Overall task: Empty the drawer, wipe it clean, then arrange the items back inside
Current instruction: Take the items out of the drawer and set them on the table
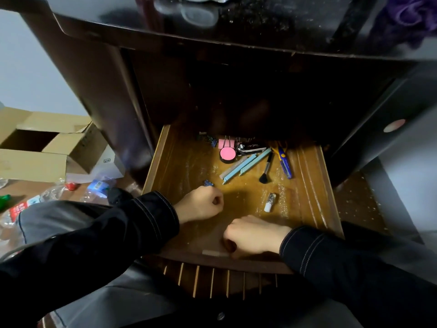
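The yellow-brown wooden drawer [155,166] stands pulled out, its things still inside, so I'd say the emptying has barely begun. The person's left hand [201,204] is curled into a fist on the drawer floor, and the right hand [253,235] is curled at the front edge. I can't tell whether either holds anything. A small blue binder clip [208,183] lies just beyond the left knuckles, so that hand is nearer it. A small clear vial with a white cap [269,202] lies ahead of the right hand, its long axis pointing roughly away from the person. The rest cluster at the back.
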The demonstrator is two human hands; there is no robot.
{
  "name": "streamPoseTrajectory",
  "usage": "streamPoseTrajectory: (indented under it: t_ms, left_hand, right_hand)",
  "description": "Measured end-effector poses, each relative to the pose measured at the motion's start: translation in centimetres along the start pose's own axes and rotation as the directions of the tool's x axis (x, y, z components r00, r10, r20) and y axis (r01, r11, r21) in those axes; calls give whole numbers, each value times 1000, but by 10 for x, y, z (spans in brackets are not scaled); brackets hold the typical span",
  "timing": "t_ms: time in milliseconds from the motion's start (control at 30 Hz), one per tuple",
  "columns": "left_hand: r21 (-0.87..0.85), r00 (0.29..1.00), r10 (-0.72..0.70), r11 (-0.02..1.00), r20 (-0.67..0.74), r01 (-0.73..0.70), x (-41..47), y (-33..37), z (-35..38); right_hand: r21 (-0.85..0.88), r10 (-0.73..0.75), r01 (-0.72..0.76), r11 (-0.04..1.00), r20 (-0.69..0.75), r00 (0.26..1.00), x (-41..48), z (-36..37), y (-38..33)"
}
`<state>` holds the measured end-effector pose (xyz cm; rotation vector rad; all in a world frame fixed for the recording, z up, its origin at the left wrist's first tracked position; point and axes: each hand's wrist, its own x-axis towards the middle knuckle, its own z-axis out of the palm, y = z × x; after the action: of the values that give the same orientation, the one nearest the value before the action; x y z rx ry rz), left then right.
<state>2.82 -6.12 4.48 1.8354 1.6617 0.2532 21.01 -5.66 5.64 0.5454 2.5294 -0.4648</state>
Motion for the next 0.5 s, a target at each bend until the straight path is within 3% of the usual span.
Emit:
streamPoseTrajectory:
  t_ms: [100,200,300,367,433,500]
  left_hand:
    - [-59,998,-56,997,-43,53,6,-2,-6]
    - [-111,989,-127,987,-81,117,9,-3,-7]
    - [-212,948,-262,952,-179,223,12,-4,-13]
    - [-324,909,-347,908,-232,264,13,-3,-19]
    - [-523,906,-398,807,-141,273,12,4,-22]
    - [-710,932,-360,647,37,278,10,13,-24]
  right_hand:
    - [-115,-2,-13,993,-131,991,5,-2,1]
    - [-51,128,-141,989,-198,972,7,-9,11]
    - [265,377,-315,911,-228,898,-1,-16,33]
    - [552,554,-347,758,-264,790,-7,-19,48]
    - [739,657,-278,614,-283,698,-8,-23,55]
    - [808,675,-203,554,-293,677,-5,-27,53]
